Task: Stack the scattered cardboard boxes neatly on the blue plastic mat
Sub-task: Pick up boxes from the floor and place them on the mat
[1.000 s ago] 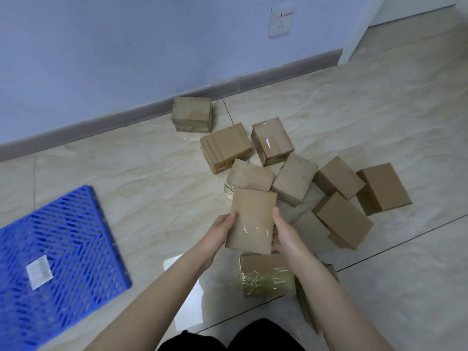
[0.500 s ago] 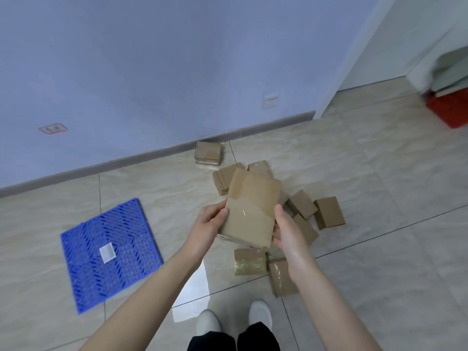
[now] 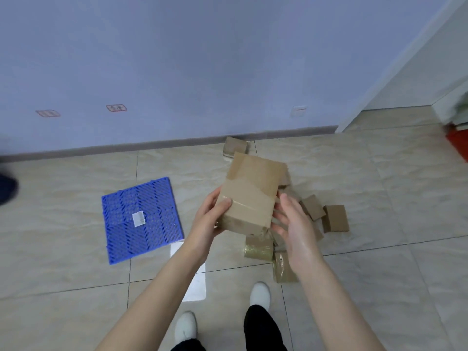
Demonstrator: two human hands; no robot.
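Observation:
I hold a brown taped cardboard box (image 3: 250, 193) in the air over the floor. My left hand (image 3: 210, 219) grips its lower left corner. My right hand (image 3: 291, 224) sits at the box's right edge with fingers spread, not closed on it. The blue plastic mat (image 3: 152, 198) lies flat on the tiles to the left, bare except for a white label. Several more boxes lie scattered behind and right of the held one: one (image 3: 335, 217) at the far right, one (image 3: 258, 248) wrapped in shiny tape below my hands, one (image 3: 235, 145) against the skirting.
The blue-grey wall and skirting run across the back. A red crate (image 3: 459, 143) stands at the right edge. A dark shoe (image 3: 7, 187) shows at the left edge. My white shoes (image 3: 259, 293) stand on the tiles near another taped box (image 3: 283, 268).
I have stood up, so the floor looks farther away. The box has risen and shifted toward the mat. My right hand has loosened from the box's right side.

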